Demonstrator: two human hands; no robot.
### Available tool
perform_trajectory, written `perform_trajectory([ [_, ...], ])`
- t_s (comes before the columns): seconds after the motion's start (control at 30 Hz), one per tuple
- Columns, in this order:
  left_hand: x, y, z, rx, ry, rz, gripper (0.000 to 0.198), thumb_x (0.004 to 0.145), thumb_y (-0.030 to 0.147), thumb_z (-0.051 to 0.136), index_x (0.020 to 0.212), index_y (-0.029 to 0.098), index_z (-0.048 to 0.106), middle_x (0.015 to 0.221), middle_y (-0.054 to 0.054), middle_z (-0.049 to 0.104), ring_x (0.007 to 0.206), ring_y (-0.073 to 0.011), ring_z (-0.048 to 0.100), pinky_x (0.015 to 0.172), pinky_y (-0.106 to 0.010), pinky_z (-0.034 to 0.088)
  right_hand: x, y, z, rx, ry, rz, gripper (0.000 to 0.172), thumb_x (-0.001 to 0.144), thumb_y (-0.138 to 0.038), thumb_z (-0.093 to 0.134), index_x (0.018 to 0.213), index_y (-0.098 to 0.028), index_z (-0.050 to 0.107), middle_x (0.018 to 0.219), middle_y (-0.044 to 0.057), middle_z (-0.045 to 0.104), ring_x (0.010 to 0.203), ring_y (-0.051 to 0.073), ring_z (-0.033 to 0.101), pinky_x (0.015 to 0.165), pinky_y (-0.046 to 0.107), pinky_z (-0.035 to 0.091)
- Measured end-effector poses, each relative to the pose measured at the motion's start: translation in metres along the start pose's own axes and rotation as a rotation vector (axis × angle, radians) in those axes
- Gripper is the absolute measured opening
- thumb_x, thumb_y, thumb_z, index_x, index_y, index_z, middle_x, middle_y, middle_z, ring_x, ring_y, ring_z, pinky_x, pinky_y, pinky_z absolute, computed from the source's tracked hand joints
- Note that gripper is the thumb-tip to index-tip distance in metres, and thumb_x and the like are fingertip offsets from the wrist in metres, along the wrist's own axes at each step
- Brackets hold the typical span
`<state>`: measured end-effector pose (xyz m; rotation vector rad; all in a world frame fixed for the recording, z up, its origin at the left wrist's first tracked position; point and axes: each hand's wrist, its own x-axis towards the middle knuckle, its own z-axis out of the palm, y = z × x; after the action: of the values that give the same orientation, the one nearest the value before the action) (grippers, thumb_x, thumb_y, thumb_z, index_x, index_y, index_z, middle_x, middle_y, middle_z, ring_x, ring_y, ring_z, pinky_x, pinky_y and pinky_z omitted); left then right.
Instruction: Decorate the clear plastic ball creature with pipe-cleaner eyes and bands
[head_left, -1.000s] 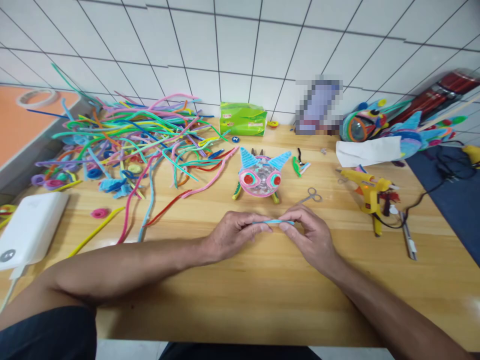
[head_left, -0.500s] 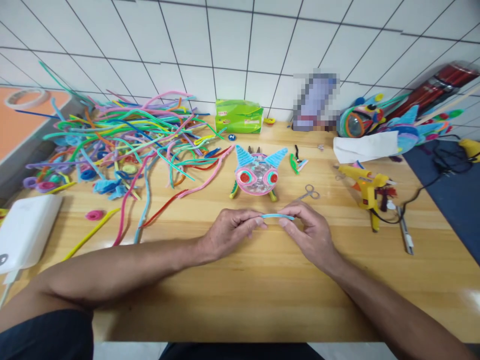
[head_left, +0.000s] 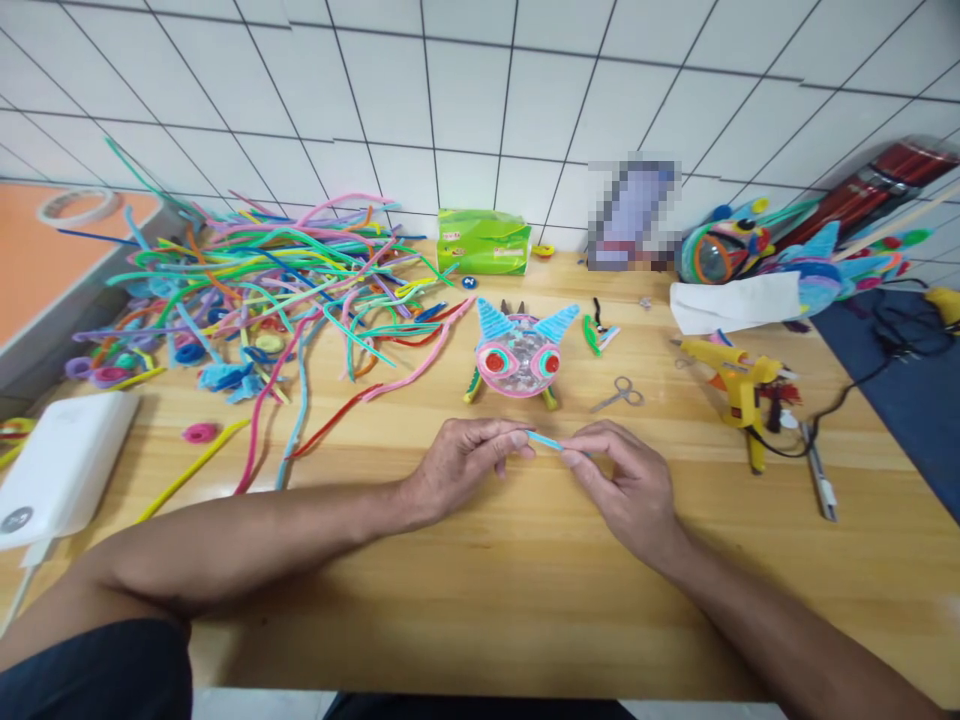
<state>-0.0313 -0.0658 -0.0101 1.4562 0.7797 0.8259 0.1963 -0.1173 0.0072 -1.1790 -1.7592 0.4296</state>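
Both my hands rest on the wooden table [head_left: 487, 580] and pinch one short light-blue pipe cleaner [head_left: 545, 441] between them. My left hand [head_left: 469, 462] grips its left end with thumb and fingers closed. My right hand [head_left: 622, 475] pinches its right end, and most of that end is hidden in the fingers. Just beyond the hands stands a pink pipe-cleaner creature [head_left: 519, 356] with blue ears and red eyes. Small scissors [head_left: 619, 394] lie to its right, close to my right hand.
A big pile of coloured pipe cleaners [head_left: 255, 290] covers the left back. A white box [head_left: 64, 468] sits at the left edge. A yellow glue gun [head_left: 739, 385] with cable, a utility knife [head_left: 817, 472], a green packet [head_left: 484, 241] and finished figures [head_left: 765, 255] lie right and back.
My hands have come closer together, so less of the blue pipe cleaner shows between them, and it now slopes down to the right. The camera view shifted slightly.
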Motion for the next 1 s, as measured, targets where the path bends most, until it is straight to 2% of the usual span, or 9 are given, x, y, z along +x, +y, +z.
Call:
perform_trajectory([
  [0.17,0.001,0.001,0.000,-0.009,0.000,-0.013,0.051,0.101,0.061,0.069,0.092,0.013,0.085,0.086,-0.006,0.084,0.056,-0.0075,0.058,0.059,-0.019,0.054,0.003,0.005,-0.001,-0.001,0.033,0.095,0.012,0.098,-0.022,0.072,0.086,-0.025,0.075,0.076,0.000,0.075,0.069,0.017,0.070,0.066,0.030,0.057],
  [0.33,0.001,-0.003,-0.001,-0.064,0.037,-0.049,0.052,0.098,0.064,0.072,0.105,0.014,0.086,0.089,-0.007,0.085,0.055,-0.0082,0.058,0.055,-0.020,0.052,0.000,0.001,0.000,0.049,0.012,0.059,0.012,0.096,-0.022,0.076,0.084,-0.025,0.074,0.076,-0.001,0.076,0.067,0.016,0.071,0.064,0.029,0.057],
  [0.47,0.001,-0.002,-0.001,-0.049,0.023,-0.071,0.050,0.099,0.062,0.071,0.093,0.014,0.086,0.085,-0.007,0.083,0.056,-0.0079,0.058,0.056,-0.020,0.052,0.002,-0.001,-0.001,0.046,0.028,0.072,0.013,0.095,-0.020,0.075,0.084,-0.025,0.074,0.075,-0.003,0.075,0.067,0.014,0.069,0.065,0.026,0.055],
  [0.57,0.001,-0.002,0.000,-0.057,0.014,-0.065,0.044,0.094,0.055,0.079,0.111,0.015,0.085,0.084,-0.005,0.081,0.059,-0.0083,0.058,0.058,-0.020,0.052,0.005,0.002,-0.002,0.036,0.043,0.121,0.013,0.095,-0.020,0.074,0.084,-0.025,0.074,0.074,-0.004,0.073,0.068,0.013,0.069,0.067,0.025,0.055],
  [0.67,0.001,-0.006,0.000,-0.069,0.030,-0.036,0.053,0.090,0.049,0.085,0.130,0.016,0.080,0.082,-0.002,0.079,0.060,-0.0089,0.058,0.058,-0.020,0.051,0.005,0.003,-0.002,0.042,0.021,0.138,0.013,0.096,-0.021,0.073,0.084,-0.025,0.073,0.075,-0.003,0.074,0.069,0.013,0.069,0.067,0.025,0.056],
  [0.77,0.000,-0.007,0.000,-0.037,-0.008,-0.019,0.036,0.096,0.047,0.078,0.113,0.016,0.085,0.087,-0.005,0.081,0.060,-0.0086,0.058,0.061,-0.021,0.051,0.004,0.004,-0.002,0.035,-0.015,0.131,0.012,0.096,-0.022,0.073,0.084,-0.025,0.074,0.074,-0.003,0.074,0.068,0.014,0.070,0.066,0.026,0.056],
  [0.83,-0.001,-0.006,0.000,-0.020,-0.038,-0.022,0.033,0.101,0.045,0.072,0.100,0.015,0.086,0.093,-0.007,0.083,0.060,-0.0078,0.059,0.063,-0.021,0.052,0.003,0.005,-0.003,0.019,-0.028,0.121,0.013,0.097,-0.023,0.073,0.084,-0.025,0.074,0.074,-0.003,0.074,0.067,0.015,0.070,0.065,0.026,0.055],
  [0.93,-0.002,-0.004,0.000,-0.025,-0.051,-0.040,0.033,0.102,0.043,0.070,0.097,0.014,0.085,0.092,-0.007,0.083,0.061,-0.0077,0.060,0.064,-0.020,0.052,0.004,0.008,-0.005,-0.035,-0.046,0.081,0.014,0.099,-0.022,0.071,0.086,-0.026,0.072,0.075,-0.004,0.074,0.066,0.014,0.070,0.064,0.026,0.055],
  [1.0,-0.002,-0.005,0.001,-0.037,-0.056,-0.057,0.034,0.102,0.043,0.069,0.096,0.013,0.084,0.086,-0.006,0.081,0.061,-0.0083,0.060,0.063,-0.020,0.051,0.005,0.009,-0.006,-0.098,-0.063,-0.006,0.011,0.100,-0.021,0.071,0.091,-0.027,0.073,0.080,-0.003,0.076,0.070,0.016,0.072,0.066,0.028,0.057],
])
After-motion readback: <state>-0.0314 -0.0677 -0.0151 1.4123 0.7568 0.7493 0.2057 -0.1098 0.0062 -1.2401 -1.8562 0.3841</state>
